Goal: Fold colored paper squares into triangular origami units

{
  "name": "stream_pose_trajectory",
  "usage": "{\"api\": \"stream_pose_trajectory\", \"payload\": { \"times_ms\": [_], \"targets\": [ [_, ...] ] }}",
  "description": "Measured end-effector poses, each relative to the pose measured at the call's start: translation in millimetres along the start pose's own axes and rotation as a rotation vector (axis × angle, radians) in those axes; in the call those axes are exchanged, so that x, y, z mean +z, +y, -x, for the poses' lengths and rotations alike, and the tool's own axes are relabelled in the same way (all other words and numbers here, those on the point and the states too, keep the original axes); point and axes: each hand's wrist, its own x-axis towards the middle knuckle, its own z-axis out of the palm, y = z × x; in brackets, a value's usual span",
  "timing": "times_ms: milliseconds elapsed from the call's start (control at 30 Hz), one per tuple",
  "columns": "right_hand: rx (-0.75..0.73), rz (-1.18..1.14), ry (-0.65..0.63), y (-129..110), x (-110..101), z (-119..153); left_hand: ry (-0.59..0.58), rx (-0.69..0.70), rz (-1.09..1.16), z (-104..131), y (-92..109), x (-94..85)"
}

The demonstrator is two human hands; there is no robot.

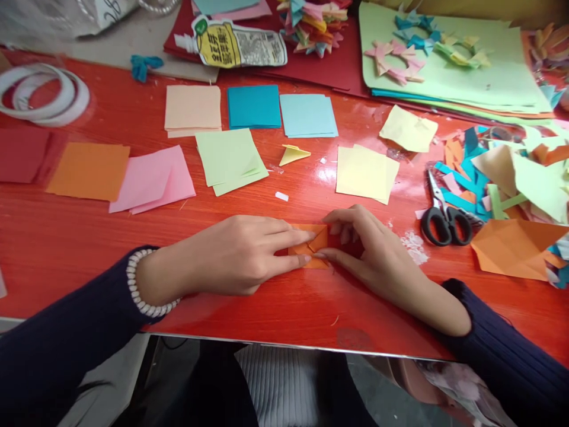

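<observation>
A small square of orange origami paper (297, 228), with folded flaps meeting near its middle, lies on the red table (249, 320). My left hand (242, 255) reaches over it from the left, fingers stretched out and tips pressing it flat. At its right side, my right hand (371, 249) has thumb and forefinger on the folded edge, the other fingers curled in. Part of the paper is hidden under my left fingers.
Above my hands lie pink sheets (146, 178), green sheets (229, 157), pale yellow sheets (364, 172) and a small folded yellow piece (294, 155). Black-handled scissors (442, 216) and paper scraps (524, 172) are at the right. Tape rolls (73, 98) and a glue pouch (240, 44) lie farther back.
</observation>
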Motion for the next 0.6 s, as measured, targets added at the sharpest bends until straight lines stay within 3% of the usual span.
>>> {"api": "stream_pose_trajectory", "payload": {
  "times_ms": [133, 367, 600],
  "targets": [
    [-0.05, 0.041, 0.047, 2.1, 1.7, 1.7, -0.001, 0.018, 0.013, -0.3, -2.9, 1.5],
    [-0.42, 0.209, -0.032, 7.8, -6.2, 6.5, -0.018, 0.003, 0.016, 3.1, -4.8, -0.8],
    [-0.526, 0.328, -0.028, 4.4, -11.1, 9.3, -0.055, 0.028, -0.007, 6.5, -3.9, -4.5]
  ]
}}
